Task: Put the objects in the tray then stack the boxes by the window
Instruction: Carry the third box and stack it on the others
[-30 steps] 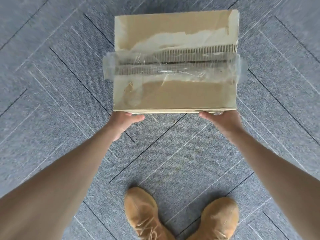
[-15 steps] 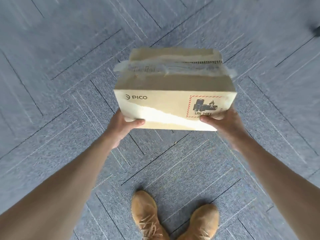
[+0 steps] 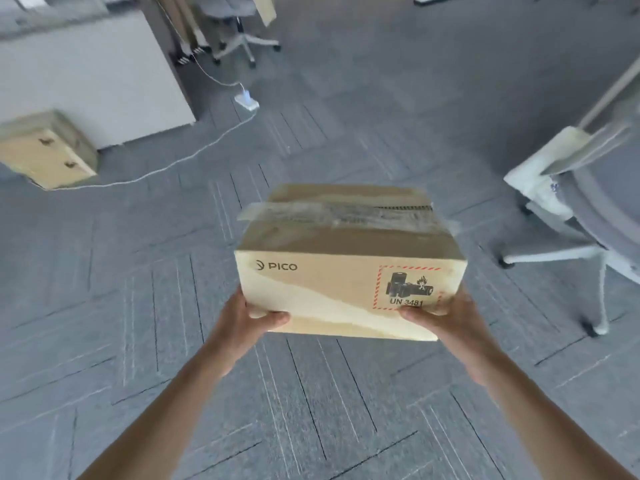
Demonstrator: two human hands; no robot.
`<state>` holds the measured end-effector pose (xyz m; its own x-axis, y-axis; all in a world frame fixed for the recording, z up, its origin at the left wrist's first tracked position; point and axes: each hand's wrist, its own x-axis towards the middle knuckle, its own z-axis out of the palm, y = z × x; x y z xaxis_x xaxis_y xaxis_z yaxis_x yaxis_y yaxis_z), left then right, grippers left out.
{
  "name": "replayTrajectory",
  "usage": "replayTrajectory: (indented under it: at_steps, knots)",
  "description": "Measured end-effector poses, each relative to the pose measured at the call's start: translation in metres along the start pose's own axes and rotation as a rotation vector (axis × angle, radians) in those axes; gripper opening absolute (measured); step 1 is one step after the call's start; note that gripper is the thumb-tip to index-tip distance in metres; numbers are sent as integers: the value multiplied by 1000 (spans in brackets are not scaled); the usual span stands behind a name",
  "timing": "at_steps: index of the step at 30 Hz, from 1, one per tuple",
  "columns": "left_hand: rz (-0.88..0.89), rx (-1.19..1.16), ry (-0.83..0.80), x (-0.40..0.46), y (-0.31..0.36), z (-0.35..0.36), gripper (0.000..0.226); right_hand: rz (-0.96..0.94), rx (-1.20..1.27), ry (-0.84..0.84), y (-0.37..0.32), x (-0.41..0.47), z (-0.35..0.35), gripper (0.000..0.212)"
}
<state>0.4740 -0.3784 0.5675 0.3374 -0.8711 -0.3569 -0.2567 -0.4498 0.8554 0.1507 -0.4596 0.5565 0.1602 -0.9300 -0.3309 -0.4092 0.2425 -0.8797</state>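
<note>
A brown cardboard box (image 3: 332,271), taped across its torn top and printed with PICO and a red-bordered UN 3481 battery label, hangs in the air above the grey carpet. My left hand (image 3: 242,320) grips its lower left corner, thumb on the front face. My right hand (image 3: 443,320) grips the lower right corner under the label. The fingers of both hands are hidden beneath the box. No tray or window is in view.
A small wooden drawer unit (image 3: 45,150) stands far left beside a white cabinet (image 3: 86,74). A white cable and power strip (image 3: 246,100) trail across the carpet. An office chair (image 3: 581,209) stands at right, another chair base (image 3: 242,43) at the back.
The box has been lifted off the carpet and raised. My view has tilted up from my shoes to the room ahead.
</note>
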Motion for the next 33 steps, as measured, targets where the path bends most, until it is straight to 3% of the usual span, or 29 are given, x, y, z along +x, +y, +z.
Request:
replayTrajectory:
  at_steps: [8, 18, 25, 29, 33]
  knots:
    - [182, -105, 269, -85, 199, -180, 61, -271, 28, -67, -290, -42, -14, 68]
    - [395, -144, 533, -288, 350, -372, 66, -641, 17, -254, -572, -180, 5, 65]
    - [512, -2, 872, -488, 388, -407, 64, -841, 70, -450, -659, -302, 14, 87]
    - [484, 32, 1002, -600, 386, -400, 65, -934, 124, -600, -673, -378, 17, 68]
    - [464, 39, 1135, -713, 380, -380, 59, -1006, 169, -790, -673, -458, 30, 64]
